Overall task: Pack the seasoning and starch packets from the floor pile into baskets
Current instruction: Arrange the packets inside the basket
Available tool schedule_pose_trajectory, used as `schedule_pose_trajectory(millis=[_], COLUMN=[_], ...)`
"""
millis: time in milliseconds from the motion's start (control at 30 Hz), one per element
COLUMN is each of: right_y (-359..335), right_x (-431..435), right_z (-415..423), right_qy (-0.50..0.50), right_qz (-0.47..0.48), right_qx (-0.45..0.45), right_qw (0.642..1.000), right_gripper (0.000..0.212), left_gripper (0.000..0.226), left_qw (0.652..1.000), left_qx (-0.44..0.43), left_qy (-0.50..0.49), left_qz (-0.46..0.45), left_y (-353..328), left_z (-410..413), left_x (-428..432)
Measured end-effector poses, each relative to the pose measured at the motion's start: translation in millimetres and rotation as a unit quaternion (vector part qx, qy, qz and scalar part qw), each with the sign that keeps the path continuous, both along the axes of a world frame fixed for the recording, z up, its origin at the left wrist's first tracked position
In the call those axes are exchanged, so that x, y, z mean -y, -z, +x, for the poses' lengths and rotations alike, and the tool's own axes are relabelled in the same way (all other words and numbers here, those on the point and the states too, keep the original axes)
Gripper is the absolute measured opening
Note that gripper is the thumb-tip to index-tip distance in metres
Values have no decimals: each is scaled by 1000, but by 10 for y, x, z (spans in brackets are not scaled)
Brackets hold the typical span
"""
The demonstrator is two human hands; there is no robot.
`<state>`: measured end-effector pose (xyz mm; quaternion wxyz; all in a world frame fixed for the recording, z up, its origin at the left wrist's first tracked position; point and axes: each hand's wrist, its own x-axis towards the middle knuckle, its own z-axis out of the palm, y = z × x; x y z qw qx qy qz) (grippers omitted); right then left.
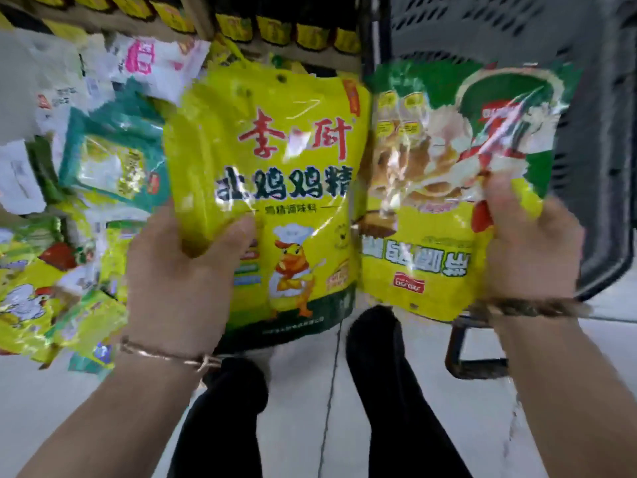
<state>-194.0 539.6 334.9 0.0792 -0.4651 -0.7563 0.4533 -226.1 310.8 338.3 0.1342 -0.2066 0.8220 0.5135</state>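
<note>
The left hand (179, 281) grips a yellow packet (275, 188), the right hand (531, 250) a green packet (448, 160), both held near the dark basket (593, 115). Many packets lie in the floor pile (69, 219), so most packing seems left.

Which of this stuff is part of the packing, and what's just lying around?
In the job: left hand, yellow glossy packet, right hand, green-and-yellow glossy packet, dark grey slotted plastic basket, floor pile of packets.
Just lying about: row of yellow-labelled dark bottles.
</note>
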Motion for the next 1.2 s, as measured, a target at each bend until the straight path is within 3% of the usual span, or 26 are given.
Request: schedule_pose_trajectory(millis=[133,233,367,533,667,767,800,867,900,967,1033,1100,1200], right_y=[267,681,1199,1812,2106,2194,2176,2105,2073,2070,2130,2235,2386], right_x=[-1038,-1642,-1944,-2034,-2189,-2224,-2216,-2193,-2171,-2139,-2103,-2113,-2140], right_z=[-27,-62,-97,10,45,28,23,47,63,85,133,194,232], right_qy=[6,-39,-66,-32,-12,-29,-47,-135,-196,-310,-416,-482,-500], right_qz=[167,182,141,9,-22,-20,0,102,155,195,184,164,146], right_qx=[74,134,212,275,310,322,313,269,236,192,240,319,364], right_qw=[983,973,965,961,951,946,949,948,939,911,858,799,772], right_gripper=[44,43,49,61,63,58,57,58,61,70,83,96,110], left_gripper=[44,49,52,38,53,54,59,67,72,94,102,102,111], left_qw=[975,959,948,930,870,878,895,942,957,957,901,835,777], left_qx=[-128,-144,58,278,397,430,414,284,214,129,94,96,94], left_qy=[126,167,231,181,218,137,93,13,26,161,330,434,507], left_qz=[-128,-177,-213,-160,-192,-160,-139,-180,-195,-205,-264,-323,-360], left_y=[94,246,689,1430,1833,1883,1924,2040,2032,2002,1999,2064,2279], left_z=[-74,-61,-22,-127,-234,-197,-130,16,86,196,236,228,209], left_x=[-1010,-1718,-2408,-2740,-2796,-2839,-2809,-2752,-2759,-2778,-2812,-2807,-2743])
